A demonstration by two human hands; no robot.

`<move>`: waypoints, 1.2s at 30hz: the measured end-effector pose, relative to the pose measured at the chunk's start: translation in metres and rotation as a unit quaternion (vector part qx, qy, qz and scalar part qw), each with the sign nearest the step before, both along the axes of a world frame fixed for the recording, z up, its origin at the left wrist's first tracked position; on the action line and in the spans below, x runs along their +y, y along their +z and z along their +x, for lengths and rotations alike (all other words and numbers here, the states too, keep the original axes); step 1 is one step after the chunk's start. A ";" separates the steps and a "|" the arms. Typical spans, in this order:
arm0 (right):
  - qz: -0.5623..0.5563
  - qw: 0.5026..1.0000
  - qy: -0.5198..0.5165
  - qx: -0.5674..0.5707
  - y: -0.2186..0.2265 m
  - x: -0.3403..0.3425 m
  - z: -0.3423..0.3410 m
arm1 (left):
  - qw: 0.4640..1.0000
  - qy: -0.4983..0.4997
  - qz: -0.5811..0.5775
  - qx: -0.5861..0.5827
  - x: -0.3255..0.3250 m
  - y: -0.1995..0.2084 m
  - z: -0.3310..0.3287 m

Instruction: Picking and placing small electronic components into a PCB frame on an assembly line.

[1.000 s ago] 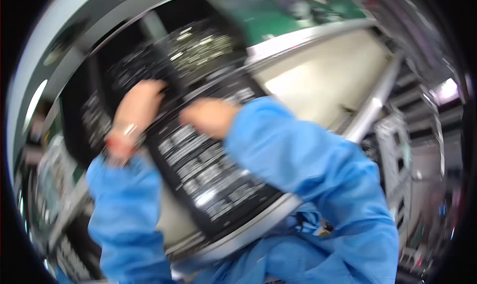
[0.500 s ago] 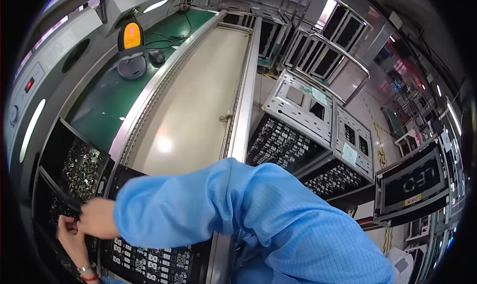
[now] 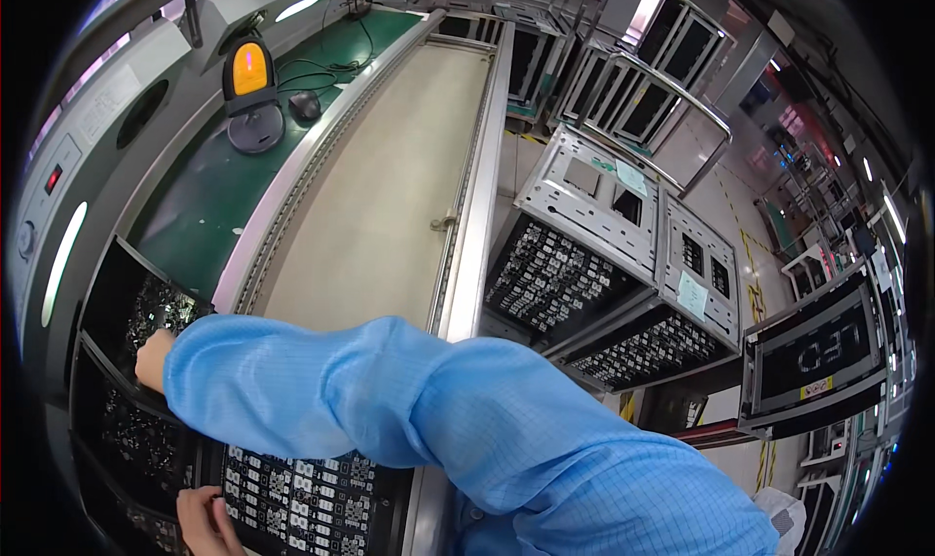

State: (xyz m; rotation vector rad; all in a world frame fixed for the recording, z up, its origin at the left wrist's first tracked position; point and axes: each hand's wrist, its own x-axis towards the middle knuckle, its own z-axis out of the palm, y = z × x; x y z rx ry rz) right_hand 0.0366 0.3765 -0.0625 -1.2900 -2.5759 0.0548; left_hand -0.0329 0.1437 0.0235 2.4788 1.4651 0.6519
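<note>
My right hand (image 3: pixel 153 359) reaches across to the far bin (image 3: pixel 115 281), which holds many small shiny parts (image 3: pixel 161 308). Its fingers are hidden by the back of the hand and the bin's shadow. At the lower left, my left hand (image 3: pixel 203 523) has its fingers bent and drawn together beside the left edge of a dark panel of circuit boards (image 3: pixel 297 502). Whatever it may pinch is too small to make out. My right sleeve (image 3: pixel 292 386) covers the panel's far part. Between the hands lies a middle bin (image 3: pixel 127 439) of small dark parts.
A long pale conveyor (image 3: pixel 375 186) with metal rails runs away ahead. On the green bench (image 3: pixel 190 225) stand a yellow-faced scanner (image 3: pixel 249 67) and a mouse (image 3: pixel 305 105). To the right are metal racks (image 3: pixel 584 235) filled with boards and a framed black panel (image 3: pixel 818 352).
My hands were close together over the middle bin and have parted. The right went farther away to the far bin; the left came nearer and rightward to the panel's edge.
</note>
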 end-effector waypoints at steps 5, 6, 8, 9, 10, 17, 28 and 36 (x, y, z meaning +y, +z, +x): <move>0.027 0.995 0.014 0.094 0.007 -0.015 0.004 | 0.980 0.093 -0.088 -0.153 -0.020 -0.029 -0.015; 0.015 0.995 0.039 0.092 0.023 -0.023 0.026 | 0.978 0.088 -0.097 -0.162 -0.019 -0.034 -0.016; 0.033 0.999 0.028 0.027 0.028 -0.015 0.050 | 0.971 0.088 -0.137 -0.174 -0.015 -0.033 -0.004; 0.021 0.999 0.043 0.024 0.033 -0.014 0.070 | 0.971 0.080 -0.146 -0.171 -0.009 -0.033 0.003; 0.020 0.999 0.020 0.043 0.025 -0.010 0.073 | 0.978 0.046 -0.127 -0.157 -0.005 -0.044 -0.005; -0.038 0.982 0.099 0.155 0.020 -0.016 0.079 | 0.984 0.111 -0.087 -0.113 -0.006 -0.067 -0.017; -0.020 0.919 0.089 0.383 0.031 -0.038 0.111 | 0.988 0.149 -0.028 -0.044 0.023 -0.097 -0.028; -0.034 0.912 0.095 0.397 0.027 -0.035 0.113 | 0.988 0.147 -0.040 -0.024 0.023 -0.098 -0.028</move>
